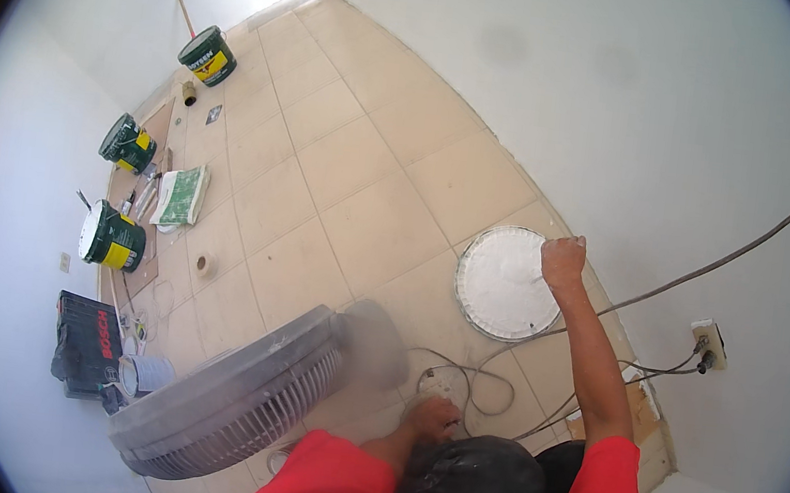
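Note:
My right hand (pixel 562 261) is closed at the right rim of a round container of white paste (pixel 503 278); what it grips is hidden. My left hand (pixel 434 418) is curled low in the middle, just above my dark-clad leg (pixel 465 488); what it holds, if anything, is not clear. Beside it lie loops of grey cable (pixel 506 386) and a small dusty object (pixel 434 380). A large grey fan (pixel 232 394) stands to the left of that hand, close by.
Green buckets (pixel 113 239), a white-green bag (pixel 179 193) and a black tool case (pixel 83 347) stand along the left wall, another bucket (pixel 207 55) farther back. A cable (pixel 704 269) crosses the right wall near a socket (pixel 707 343) with plugs.

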A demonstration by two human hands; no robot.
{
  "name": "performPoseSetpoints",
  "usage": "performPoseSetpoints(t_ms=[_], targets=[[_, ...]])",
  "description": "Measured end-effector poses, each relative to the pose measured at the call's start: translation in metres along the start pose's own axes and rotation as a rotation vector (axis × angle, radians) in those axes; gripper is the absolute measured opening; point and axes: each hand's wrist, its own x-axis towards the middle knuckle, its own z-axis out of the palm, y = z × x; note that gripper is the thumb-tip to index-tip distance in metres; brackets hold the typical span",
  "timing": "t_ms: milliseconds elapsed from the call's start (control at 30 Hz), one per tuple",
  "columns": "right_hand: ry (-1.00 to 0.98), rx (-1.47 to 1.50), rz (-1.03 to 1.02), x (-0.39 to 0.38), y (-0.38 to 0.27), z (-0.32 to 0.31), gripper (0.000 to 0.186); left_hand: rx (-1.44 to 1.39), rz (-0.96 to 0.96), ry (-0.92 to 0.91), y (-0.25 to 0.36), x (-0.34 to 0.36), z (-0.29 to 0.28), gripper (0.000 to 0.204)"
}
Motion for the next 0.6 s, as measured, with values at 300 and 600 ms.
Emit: performPoseSetpoints(t_ms=[300,600], targets=[[0.074,0.151,0.053,0.011,0.009,0.020,0.029,0.019,-0.052,0.030,-0.005,0.000,0.008,0.028],[-0.012,0.079,0.050,0.007,0.020,-0.005,0.021,0.099,-0.023,0.032,0.009,0.013,-0.002,0.021]])
